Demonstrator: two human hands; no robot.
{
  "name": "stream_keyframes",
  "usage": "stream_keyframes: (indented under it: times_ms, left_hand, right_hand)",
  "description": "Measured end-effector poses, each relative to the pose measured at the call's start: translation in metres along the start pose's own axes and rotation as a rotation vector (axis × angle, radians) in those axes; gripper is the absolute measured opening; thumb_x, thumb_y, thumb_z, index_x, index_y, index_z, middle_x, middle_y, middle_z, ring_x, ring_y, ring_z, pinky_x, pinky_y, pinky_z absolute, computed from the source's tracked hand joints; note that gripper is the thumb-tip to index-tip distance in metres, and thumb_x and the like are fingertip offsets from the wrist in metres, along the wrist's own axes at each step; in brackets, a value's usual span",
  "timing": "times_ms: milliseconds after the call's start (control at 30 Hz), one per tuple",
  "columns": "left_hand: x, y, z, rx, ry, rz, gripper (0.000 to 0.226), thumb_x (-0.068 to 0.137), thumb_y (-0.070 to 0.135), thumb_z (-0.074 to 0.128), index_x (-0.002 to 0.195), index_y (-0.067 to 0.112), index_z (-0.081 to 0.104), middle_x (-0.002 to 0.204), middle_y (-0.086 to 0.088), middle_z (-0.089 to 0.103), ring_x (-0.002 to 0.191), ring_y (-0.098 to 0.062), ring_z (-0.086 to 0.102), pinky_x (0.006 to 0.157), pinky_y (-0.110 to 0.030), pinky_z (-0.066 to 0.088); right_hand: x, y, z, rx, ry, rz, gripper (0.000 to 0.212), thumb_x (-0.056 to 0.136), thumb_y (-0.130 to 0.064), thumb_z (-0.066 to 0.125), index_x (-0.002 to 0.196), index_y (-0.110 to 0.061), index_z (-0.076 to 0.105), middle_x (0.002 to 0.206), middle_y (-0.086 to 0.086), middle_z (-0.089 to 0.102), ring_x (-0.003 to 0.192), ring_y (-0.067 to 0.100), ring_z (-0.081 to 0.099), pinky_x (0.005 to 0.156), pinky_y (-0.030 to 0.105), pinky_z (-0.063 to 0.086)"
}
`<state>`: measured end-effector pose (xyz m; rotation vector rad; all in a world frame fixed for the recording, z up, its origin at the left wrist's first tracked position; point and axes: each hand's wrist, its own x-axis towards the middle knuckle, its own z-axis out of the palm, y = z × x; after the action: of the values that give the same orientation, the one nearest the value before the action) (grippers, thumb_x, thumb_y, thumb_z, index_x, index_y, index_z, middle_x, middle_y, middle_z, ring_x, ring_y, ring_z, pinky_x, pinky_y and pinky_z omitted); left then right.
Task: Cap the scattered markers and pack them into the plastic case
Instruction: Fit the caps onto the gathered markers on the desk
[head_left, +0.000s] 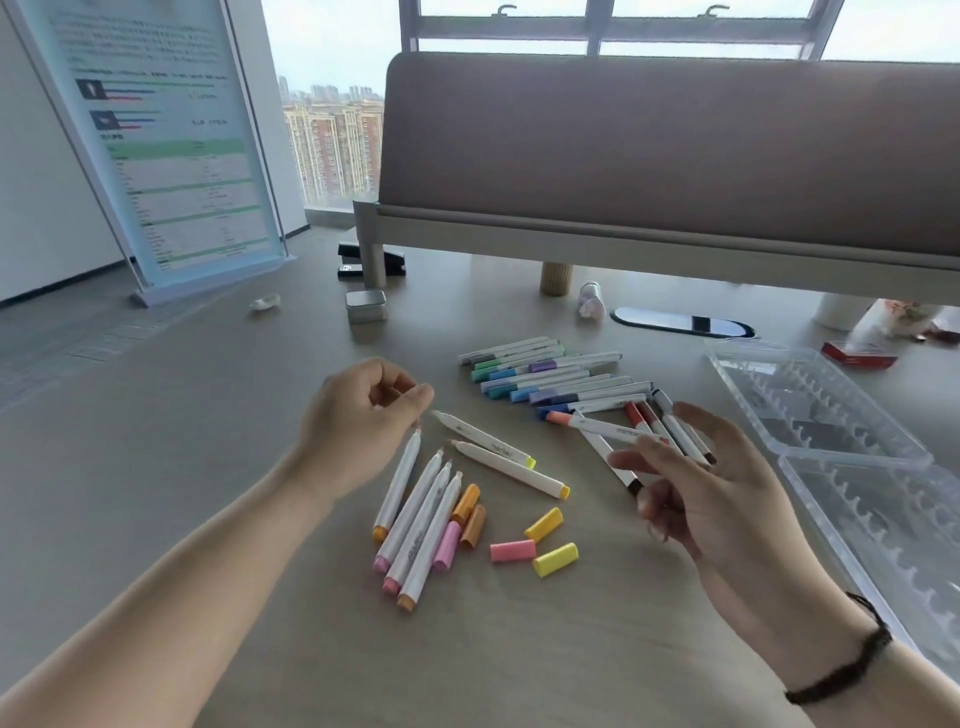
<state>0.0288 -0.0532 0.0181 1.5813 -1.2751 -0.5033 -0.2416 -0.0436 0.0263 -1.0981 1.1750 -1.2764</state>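
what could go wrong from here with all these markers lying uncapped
1. The loose pink cap and yellow cap lie apart from the white uncapped markers, so colours may get mismatched.
2. The salmon-capped white marker sits pinched lightly in the right hand and might slip.
3. The left hand hovering over bare tips risks ink smears.

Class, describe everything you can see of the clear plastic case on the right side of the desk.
The case is clear, colourless plastic, lying open and flat on the desk at the right. Its two long shallow halves sit side by side, hinged together, the nearer half running off the frame's edge. Rows of scalloped ridges inside form slots for markers. No markers are in it that can be seen, and neither hand touches it. The right hand hovers just to its left.
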Motion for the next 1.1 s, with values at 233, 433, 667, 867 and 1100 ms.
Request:
stream_keyframes:
  times_ms: [233, 433, 667, 867, 1100]
  left_hand:
    - [-0.001, -0.010, -0.005, 0.417, -0.174, -0.015, 0.013, 0.089, 0.038, 0.068, 0.083, 0.029, 0.061, 0.079, 0.008, 0.065, 0.075, -0.010, 0.061, 0.067, -0.029, 0.048]
    - [-0.004, -0.009, -0.010, 0.547, -0.236, 0.004, 0.016, 0.082, 0.037, 0.074, 0.084, 0.032, 0.058, 0.083, 0.009, 0.065, 0.080, -0.009, 0.062, 0.076, -0.032, 0.053]
    - [-0.006, -0.008, -0.010, 0.572, -0.226, 0.016, 0.017, 0.079, 0.037, 0.074, 0.083, 0.032, 0.058, 0.082, 0.010, 0.065, 0.082, -0.010, 0.061, 0.074, -0.032, 0.052]
    - [-0.006, -0.007, -0.010, 0.572, -0.226, 0.029, 0.016, 0.080, 0.038, 0.074, 0.083, 0.032, 0.059, 0.083, 0.011, 0.065, 0.082, -0.007, 0.061, 0.073, -0.031, 0.051]
    - [-0.010, 0.000, -0.008, 0.525, -0.194, 0.068, 0.015, 0.083, 0.040, 0.071, 0.076, 0.030, 0.061, 0.076, 0.012, 0.064, 0.075, -0.005, 0.059, 0.068, -0.031, 0.052]
  right_hand:
    - [0.002, 0.008, 0.004, 0.080, -0.023, 0.074, 0.026, 0.097, -0.006, 0.057, 0.121, -0.015, 0.058, 0.086, 0.019, 0.075, 0.046, 0.020, 0.051, 0.041, 0.028, 0.041]
    - [0.009, 0.010, -0.004, 0.257, -0.013, 0.195, 0.025, 0.100, -0.001, 0.046, 0.119, -0.006, 0.062, 0.091, 0.025, 0.074, 0.046, 0.020, 0.052, 0.041, 0.025, 0.043]
    - [0.001, 0.008, 0.001, 0.041, -0.064, 0.089, 0.016, 0.098, -0.006, 0.055, 0.097, -0.007, 0.071, 0.091, 0.020, 0.075, 0.050, 0.020, 0.051, 0.044, 0.028, 0.040]
    - [-0.018, 0.013, 0.006, -0.723, -0.297, -0.343, 0.011, 0.085, -0.024, 0.076, 0.081, -0.035, 0.075, 0.074, -0.015, 0.066, 0.060, 0.004, 0.054, 0.055, 0.011, 0.040]
    - [-0.023, 0.027, 0.017, -1.130, -0.530, -0.653, 0.031, 0.088, -0.059, 0.059, 0.112, -0.043, 0.069, 0.098, -0.024, 0.051, 0.104, -0.002, 0.046, 0.088, 0.016, 0.041]
